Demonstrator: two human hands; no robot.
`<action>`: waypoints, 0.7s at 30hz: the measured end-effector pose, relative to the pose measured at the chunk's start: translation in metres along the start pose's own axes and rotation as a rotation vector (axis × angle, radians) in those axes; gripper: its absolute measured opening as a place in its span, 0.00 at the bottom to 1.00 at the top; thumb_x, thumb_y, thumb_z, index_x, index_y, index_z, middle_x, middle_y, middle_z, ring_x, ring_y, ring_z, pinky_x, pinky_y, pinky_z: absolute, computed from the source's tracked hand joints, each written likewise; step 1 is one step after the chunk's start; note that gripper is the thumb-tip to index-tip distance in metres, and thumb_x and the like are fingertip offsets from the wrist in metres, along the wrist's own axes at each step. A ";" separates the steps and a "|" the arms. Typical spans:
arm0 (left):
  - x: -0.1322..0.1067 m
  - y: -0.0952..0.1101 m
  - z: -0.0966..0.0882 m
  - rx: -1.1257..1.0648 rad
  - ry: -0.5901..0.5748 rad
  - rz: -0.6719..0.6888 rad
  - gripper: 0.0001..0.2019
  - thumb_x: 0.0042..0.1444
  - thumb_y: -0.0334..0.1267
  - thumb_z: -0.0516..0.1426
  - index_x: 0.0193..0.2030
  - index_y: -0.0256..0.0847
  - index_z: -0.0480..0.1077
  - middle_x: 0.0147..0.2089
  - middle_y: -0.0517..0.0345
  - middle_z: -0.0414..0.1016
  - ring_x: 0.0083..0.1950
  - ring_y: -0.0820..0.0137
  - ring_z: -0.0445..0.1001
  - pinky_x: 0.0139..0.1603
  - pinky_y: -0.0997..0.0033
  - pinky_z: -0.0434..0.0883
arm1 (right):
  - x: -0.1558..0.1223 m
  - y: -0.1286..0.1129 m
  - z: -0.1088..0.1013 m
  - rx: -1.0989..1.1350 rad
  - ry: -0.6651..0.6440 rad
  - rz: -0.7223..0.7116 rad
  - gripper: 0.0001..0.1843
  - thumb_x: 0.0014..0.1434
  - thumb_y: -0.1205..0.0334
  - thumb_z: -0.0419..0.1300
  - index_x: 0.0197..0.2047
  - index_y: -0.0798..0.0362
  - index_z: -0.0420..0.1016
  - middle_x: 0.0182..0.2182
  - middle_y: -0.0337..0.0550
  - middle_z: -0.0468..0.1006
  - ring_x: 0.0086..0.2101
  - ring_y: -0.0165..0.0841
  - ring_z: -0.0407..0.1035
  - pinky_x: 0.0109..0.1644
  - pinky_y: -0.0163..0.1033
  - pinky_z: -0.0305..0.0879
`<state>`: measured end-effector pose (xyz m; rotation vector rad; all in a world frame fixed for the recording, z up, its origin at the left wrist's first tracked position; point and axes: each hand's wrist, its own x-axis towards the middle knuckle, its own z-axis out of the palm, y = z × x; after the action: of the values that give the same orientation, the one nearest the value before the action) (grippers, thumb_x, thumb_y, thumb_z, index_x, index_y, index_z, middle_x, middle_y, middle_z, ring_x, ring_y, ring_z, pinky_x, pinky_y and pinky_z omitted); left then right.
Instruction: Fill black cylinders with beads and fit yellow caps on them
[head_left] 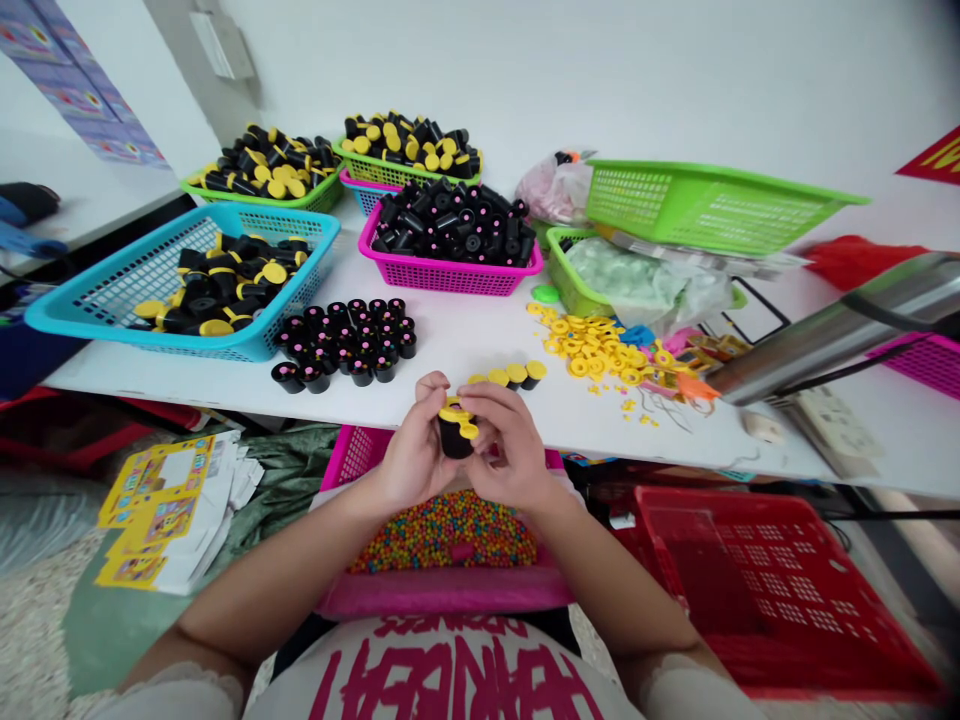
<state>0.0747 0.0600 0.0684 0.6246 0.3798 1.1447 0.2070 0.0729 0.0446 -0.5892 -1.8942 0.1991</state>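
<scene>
My left hand (411, 452) and my right hand (508, 445) meet over my lap and together grip one small black tube (454, 437) with a yellow cap (452, 411) on its top. The fingers of both hands are curled round it. Right below sits a pink basket (442, 588) filled with tiny multicoloured beads (448, 532). On the white table (487, 345) just beyond my hands stands a short row of yellow-capped tubes (514, 375). Left of that row is a cluster of open black tubes (346, 340).
A blue basket (90, 305), two green baskets (319, 195) and a pink basket (450, 272) hold more black tubes. Loose yellow rings (596, 345) lie at the right, near an empty green basket (705, 205). A red crate (772, 590) and yellow cards (161, 505) are on the floor.
</scene>
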 end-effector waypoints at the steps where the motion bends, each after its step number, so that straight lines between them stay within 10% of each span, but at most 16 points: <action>1: 0.000 0.000 -0.002 0.003 0.005 -0.009 0.17 0.58 0.46 0.57 0.44 0.50 0.50 0.27 0.68 0.67 0.20 0.76 0.65 0.14 0.82 0.51 | 0.000 0.000 -0.001 -0.006 -0.012 -0.007 0.33 0.52 0.73 0.58 0.62 0.45 0.63 0.53 0.47 0.73 0.53 0.40 0.70 0.55 0.51 0.73; 15: -0.003 0.001 0.002 -0.050 0.032 -0.120 0.18 0.53 0.42 0.57 0.46 0.48 0.52 0.29 0.66 0.68 0.27 0.74 0.70 0.21 0.81 0.60 | -0.002 -0.008 0.003 -0.009 0.084 -0.057 0.32 0.50 0.75 0.55 0.59 0.49 0.66 0.48 0.49 0.77 0.49 0.39 0.74 0.52 0.49 0.75; 21: -0.002 0.002 -0.016 0.194 -0.043 0.026 0.17 0.63 0.54 0.54 0.44 0.48 0.51 0.35 0.62 0.70 0.34 0.73 0.71 0.29 0.78 0.66 | 0.007 0.004 -0.010 0.416 -0.094 0.283 0.19 0.57 0.58 0.66 0.53 0.44 0.75 0.50 0.44 0.79 0.53 0.40 0.73 0.58 0.52 0.71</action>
<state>0.0633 0.0625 0.0573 0.8250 0.4506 1.1253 0.2156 0.0783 0.0530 -0.5651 -1.7809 0.7952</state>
